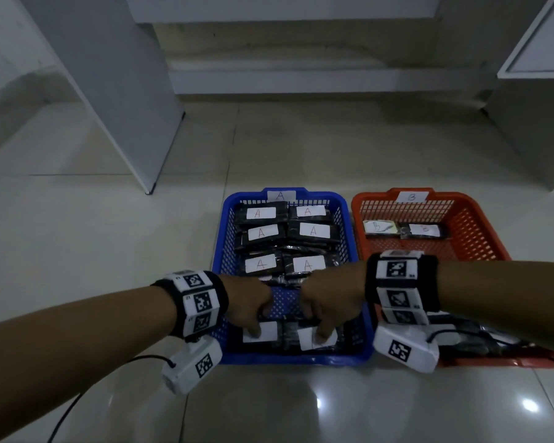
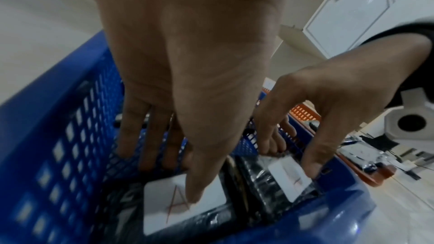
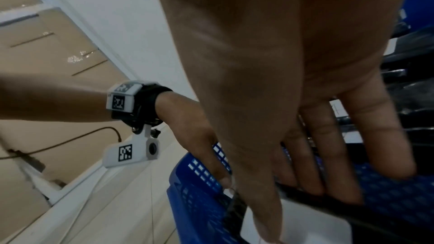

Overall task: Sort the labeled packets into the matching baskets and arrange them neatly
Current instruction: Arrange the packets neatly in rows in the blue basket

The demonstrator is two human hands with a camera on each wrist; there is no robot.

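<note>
Blue plastic mesh surrounds both my hands: I am reaching into the blue basket (image 1: 224, 260), tagged A on its far rim, which sits on a pale tiled floor. My left hand (image 1: 250, 305) pinches the left packet (image 1: 259, 334) at the basket's near end, thumb pressed on its white A label, fingers curled down its far edge. My right hand (image 1: 327, 302) pinches the right packet (image 1: 317, 338) just beside it the same way, thumb on the label. Both packets are black and glossy, lying flat in the near row. Further back, six more A packets (image 1: 261, 233) lie in two columns. The orange basket (image 1: 480, 238), tagged B, stands touching the blue one on my right, with two B packets (image 1: 378, 227) at its far end and more dark packets near its front, partly hidden by my arm.

To finish this step well, I judge I should slide both packets flat against the near wall, long edges touching, labels up and in line with the columns behind. The wrapping looks slippery, so gentle even thumb pressure should stop them skewing.
</note>
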